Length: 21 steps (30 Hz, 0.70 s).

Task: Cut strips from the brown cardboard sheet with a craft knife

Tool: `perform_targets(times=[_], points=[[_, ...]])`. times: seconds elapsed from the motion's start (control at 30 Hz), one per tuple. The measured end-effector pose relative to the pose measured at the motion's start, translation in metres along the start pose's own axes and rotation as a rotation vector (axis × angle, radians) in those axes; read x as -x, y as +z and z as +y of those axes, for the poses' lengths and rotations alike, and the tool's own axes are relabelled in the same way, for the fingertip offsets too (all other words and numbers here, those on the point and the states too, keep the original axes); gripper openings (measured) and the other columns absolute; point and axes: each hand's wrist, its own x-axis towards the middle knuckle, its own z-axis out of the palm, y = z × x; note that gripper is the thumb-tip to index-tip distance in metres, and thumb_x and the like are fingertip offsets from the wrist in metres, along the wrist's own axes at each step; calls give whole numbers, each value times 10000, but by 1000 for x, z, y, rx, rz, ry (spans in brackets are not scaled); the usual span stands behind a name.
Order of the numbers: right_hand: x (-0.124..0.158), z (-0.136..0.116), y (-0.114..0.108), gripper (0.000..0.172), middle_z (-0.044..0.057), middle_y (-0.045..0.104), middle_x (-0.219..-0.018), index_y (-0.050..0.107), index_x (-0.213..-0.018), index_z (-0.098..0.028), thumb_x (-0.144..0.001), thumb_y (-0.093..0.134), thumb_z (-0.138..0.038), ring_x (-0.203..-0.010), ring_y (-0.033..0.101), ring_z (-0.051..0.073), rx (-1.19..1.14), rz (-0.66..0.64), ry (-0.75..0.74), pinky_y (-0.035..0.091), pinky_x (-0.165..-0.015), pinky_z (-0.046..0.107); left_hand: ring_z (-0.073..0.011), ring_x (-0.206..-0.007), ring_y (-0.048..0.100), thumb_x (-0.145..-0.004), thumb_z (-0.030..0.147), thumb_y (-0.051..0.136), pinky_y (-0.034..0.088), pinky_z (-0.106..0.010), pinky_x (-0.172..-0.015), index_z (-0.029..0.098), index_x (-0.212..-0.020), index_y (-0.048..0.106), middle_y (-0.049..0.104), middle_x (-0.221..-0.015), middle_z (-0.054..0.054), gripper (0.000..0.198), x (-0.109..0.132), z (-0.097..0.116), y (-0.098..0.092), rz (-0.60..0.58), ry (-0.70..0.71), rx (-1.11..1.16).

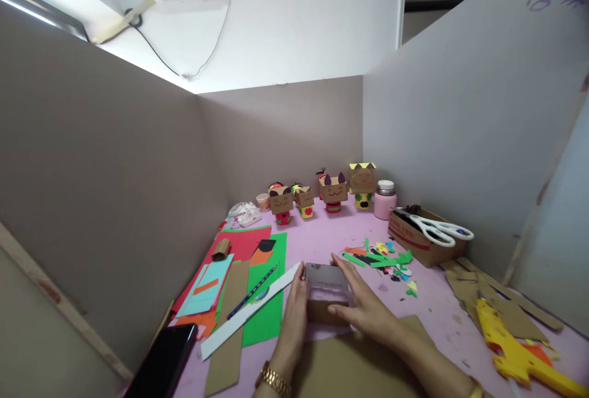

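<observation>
Two hands (331,306), one cardboard box (326,294)

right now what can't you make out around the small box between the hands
Head view, the only one:
- Small box: its sides are covered by the left hand and right hand; its front is blurred.
- Yellow glue gun: its handle end is cut off by the frame's lower right edge.
- Black phone: its lower part runs off the bottom edge.
- Cardboard figures: too small for their faces to read clearly.
</observation>
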Motion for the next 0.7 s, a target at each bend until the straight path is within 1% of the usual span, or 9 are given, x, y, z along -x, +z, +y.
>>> perform_targets(times=[0.07, 0.13, 0.23, 0.33, 0.37, 0.43, 0.53, 0.6, 0.7], points=[[0, 6, 1, 850, 147, 261, -1477, 293, -1401, -122, -689, 692, -360, -1373, 169, 241, -18, -21, 18, 120, -1123, 411, -198, -1360, 241, -868, 482, 465, 137, -339, -1125, 145, -1308, 461, 334, -1459, -95, 554, -1, -2, 2, -9, -51, 18], [0, 10, 7, 816, 104, 176, -1518, 260, -1418, -162, -751, 621, -462, -1394, 86, 213, -56, 5, 53, 62, -1131, 409, -181, -1373, 197, -862, 519, 452, 108, -327, -1131, 150, -1332, 429, 284, -1479, -70, 598, -1, -4, 3, -5, -72, 33], [-1, 14, 22, 751, 18, 28, -1545, 122, -1448, -232, -847, 391, -593, -1398, -27, 148, -157, 130, 136, 0, -1134, 396, -176, -1378, 172, -861, 594, 371, 94, -329, -1133, 177, -1337, 426, 279, -1481, -37, 636, -2, -8, 5, -5, -91, 58], [-7, 17, 37, 825, -5, -87, -1538, -43, -1451, -209, -834, 233, -682, -1388, -103, 131, -293, 286, 220, -42, -1131, 401, -195, -1374, 181, -867, 623, 298, 102, -364, -1133, 199, -1317, 460, 351, -1450, -25, 639, -3, -12, 5, -21, -118, 88], [-8, 18, 40, 870, 3, -96, -1536, -61, -1450, -184, -816, 224, -707, -1388, -109, 138, -338, 316, 240, -49, -1131, 400, -199, -1373, 180, -869, 623, 291, 104, -371, -1133, 206, -1315, 462, 364, -1443, -22, 635, -3, -13, 4, -28, -125, 95], [-10, 20, 42, 918, 15, -73, -1536, -34, -1452, -147, -797, 235, -731, -1392, -86, 148, -425, 325, 260, -45, -1134, 387, -198, -1374, 173, -872, 624, 279, 106, -374, -1132, 221, -1322, 452, 361, -1445, -14, 628, -2, -15, 3, -38, -136, 103], [-9, 21, 39, 855, -13, -32, -1533, 36, -1454, -155, -825, 215, -706, -1396, -30, 130, -546, 269, 261, -19, -1141, 360, -193, -1377, 153, -873, 632, 245, 108, -379, -1129, 225, -1354, 400, 308, -1469, -10, 649, 0, -14, 1, -42, -155, 102], [-9, 21, 35, 807, -31, -14, -1529, 65, -1451, -177, -842, 208, -687, -1395, -18, 122, -610, 234, 263, -14, -1141, 362, -178, -1383, 118, -882, 616, 247, 82, -366, -1130, 212, -1377, 357, 242, -1491, -5, 648, 2, -12, 1, -34, -158, 89], [-10, 21, 31, 784, -34, 14, -1527, 113, -1445, -201, -842, 250, -682, -1395, -6, 133, -670, 206, 271, -7, -1142, 381, -144, -1386, 84, -912, 524, 313, 60, -316, -1130, 189, -1408, 283, 160, -1506, 14, 599, 5, -9, 3, -30, -145, 61]])
